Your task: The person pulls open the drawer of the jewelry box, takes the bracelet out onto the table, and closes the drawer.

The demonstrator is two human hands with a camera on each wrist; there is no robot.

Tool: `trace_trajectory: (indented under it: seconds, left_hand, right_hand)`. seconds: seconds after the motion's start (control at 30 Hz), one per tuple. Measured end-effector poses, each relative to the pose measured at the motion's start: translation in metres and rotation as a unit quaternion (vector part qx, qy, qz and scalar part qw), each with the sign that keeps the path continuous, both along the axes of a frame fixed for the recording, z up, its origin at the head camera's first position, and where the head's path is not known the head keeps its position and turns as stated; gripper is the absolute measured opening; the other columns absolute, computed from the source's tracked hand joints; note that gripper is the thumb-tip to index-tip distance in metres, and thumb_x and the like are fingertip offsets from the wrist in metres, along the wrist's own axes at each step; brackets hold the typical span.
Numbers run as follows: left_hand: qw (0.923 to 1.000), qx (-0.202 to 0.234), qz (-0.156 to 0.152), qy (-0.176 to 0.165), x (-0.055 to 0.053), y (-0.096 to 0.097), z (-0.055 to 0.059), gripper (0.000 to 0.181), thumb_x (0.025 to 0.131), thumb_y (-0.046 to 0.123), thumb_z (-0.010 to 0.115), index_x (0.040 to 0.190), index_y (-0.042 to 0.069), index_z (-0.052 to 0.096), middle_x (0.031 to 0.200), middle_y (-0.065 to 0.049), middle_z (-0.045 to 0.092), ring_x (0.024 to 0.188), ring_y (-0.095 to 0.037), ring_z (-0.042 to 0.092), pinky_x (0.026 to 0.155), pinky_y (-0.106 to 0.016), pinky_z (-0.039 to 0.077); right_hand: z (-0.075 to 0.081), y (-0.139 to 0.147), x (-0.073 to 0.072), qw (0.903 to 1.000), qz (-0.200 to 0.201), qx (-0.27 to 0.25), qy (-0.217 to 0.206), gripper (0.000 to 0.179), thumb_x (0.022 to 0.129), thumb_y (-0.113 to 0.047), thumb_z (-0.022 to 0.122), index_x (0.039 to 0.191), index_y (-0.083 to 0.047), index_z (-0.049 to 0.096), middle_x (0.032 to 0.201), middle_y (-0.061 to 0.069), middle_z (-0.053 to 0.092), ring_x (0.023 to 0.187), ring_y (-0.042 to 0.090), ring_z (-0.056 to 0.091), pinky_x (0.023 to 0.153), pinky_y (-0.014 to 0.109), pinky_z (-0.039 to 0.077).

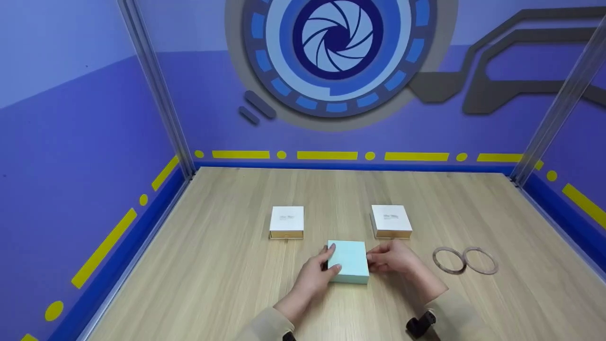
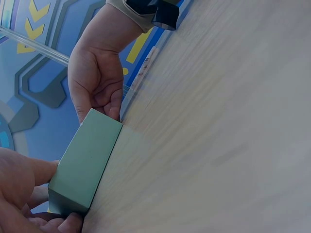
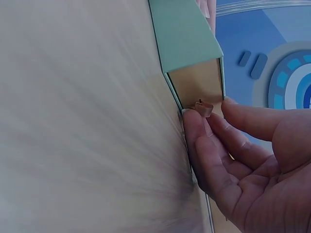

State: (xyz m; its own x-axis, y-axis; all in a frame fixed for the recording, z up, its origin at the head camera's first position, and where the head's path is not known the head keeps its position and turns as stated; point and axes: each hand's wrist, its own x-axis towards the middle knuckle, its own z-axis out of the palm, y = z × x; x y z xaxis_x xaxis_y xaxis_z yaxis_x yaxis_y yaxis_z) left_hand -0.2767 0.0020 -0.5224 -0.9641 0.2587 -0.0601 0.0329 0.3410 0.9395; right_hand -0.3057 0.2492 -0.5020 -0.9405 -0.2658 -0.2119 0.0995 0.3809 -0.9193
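A mint green drawer box [image 1: 348,258] lies on the wooden table in front of the person. My left hand [image 1: 315,274] grips its left side, thumb on the top near the front edge and a finger on the top farther back. In the left wrist view, the box [image 2: 87,160] has fingers at its near end. At the right end, my right hand [image 3: 248,160] has its fingers curled, with thumb and fingertips at the box's edges. There the tan drawer front [image 3: 197,82] shows a small brown ribbon tab [image 3: 204,108] close to the fingertips.
Two white-topped boxes with gold fronts stand farther back, one to the left [image 1: 287,221] and one to the right [image 1: 391,220]. Right of my right hand lie two thin rings, a darker one [image 1: 462,271] and a paler one [image 1: 495,271]. Blue printed walls [image 1: 355,137] enclose the table.
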Motion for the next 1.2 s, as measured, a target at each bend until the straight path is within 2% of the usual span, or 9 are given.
trace_trajectory:
  seconds: [0.4, 0.6, 0.7, 0.87, 1.03, 1.2]
  left_hand:
    - [1.0000, 0.005, 0.001, 0.003, -0.001, 0.001, -0.002, 0.058, 0.102, 0.022, 0.065, 0.155, 0.013, 0.045, 0.168, -0.019, 0.029, 0.158, -0.038, 0.023, 0.128, -0.055, 0.021]
    - [1.0000, -0.004, 0.002, 0.005, -0.001, 0.000, -0.002, 0.058, 0.102, 0.024, 0.065, 0.155, 0.014, 0.045, 0.168, -0.018, 0.029, 0.158, -0.037, 0.024, 0.128, -0.055, 0.022]
    - [0.9999, -0.008, -0.005, 0.009, -0.001, -0.001, -0.002, 0.058, 0.102, 0.025, 0.064, 0.156, 0.013, 0.044, 0.168, -0.019, 0.029, 0.157, -0.038, 0.024, 0.128, -0.056, 0.021]
    - [0.9997, -0.015, -0.017, 0.013, -0.003, -0.002, -0.003, 0.066, 0.099, 0.030, 0.070, 0.157, 0.011, 0.042, 0.167, -0.022, 0.028, 0.157, -0.038, 0.026, 0.128, -0.054, 0.023]
    - [0.9989, -0.032, -0.027, 0.023, -0.003, -0.003, -0.002, 0.082, 0.088, 0.025, 0.082, 0.157, 0.009, 0.041, 0.165, -0.026, 0.029, 0.156, -0.040, 0.028, 0.127, -0.053, 0.026]
    - [0.9988, -0.036, -0.027, 0.021, -0.003, -0.004, -0.002, 0.084, 0.086, 0.021, 0.083, 0.158, 0.010, 0.040, 0.166, -0.025, 0.028, 0.156, -0.039, 0.028, 0.126, -0.053, 0.027]
  right_hand:
    - [-0.002, 0.000, -0.002, 0.9993, 0.001, -0.035, -0.011, 0.030, 0.101, -0.010, 0.064, 0.114, 0.016, 0.068, 0.094, 0.011, 0.079, 0.080, 0.011, 0.075, 0.074, 0.026, 0.064]
    - [-0.002, -0.003, -0.002, 0.9997, -0.020, -0.012, 0.008, 0.033, 0.102, -0.011, 0.062, 0.120, 0.016, 0.066, 0.097, 0.010, 0.078, 0.084, 0.011, 0.073, 0.074, 0.025, 0.063]
    - [-0.002, -0.005, -0.002, 0.9994, -0.029, -0.006, 0.020, 0.035, 0.103, -0.011, 0.060, 0.127, 0.015, 0.062, 0.106, 0.015, 0.077, 0.089, 0.012, 0.071, 0.076, 0.026, 0.061]
    - [-0.005, -0.007, -0.002, 0.9986, -0.032, -0.011, 0.041, 0.043, 0.104, -0.011, 0.059, 0.140, 0.011, 0.054, 0.136, 0.026, 0.063, 0.114, 0.020, 0.065, 0.090, 0.033, 0.060]
    - [-0.011, -0.004, -0.005, 0.9975, 0.009, -0.045, 0.054, 0.052, 0.105, -0.014, 0.057, 0.150, 0.008, 0.043, 0.152, 0.029, 0.049, 0.135, 0.032, 0.054, 0.106, 0.042, 0.053]
    - [-0.015, -0.002, -0.007, 0.9936, 0.060, -0.070, 0.065, 0.055, 0.106, -0.015, 0.054, 0.153, 0.008, 0.038, 0.157, 0.029, 0.043, 0.142, 0.034, 0.048, 0.112, 0.037, 0.048]
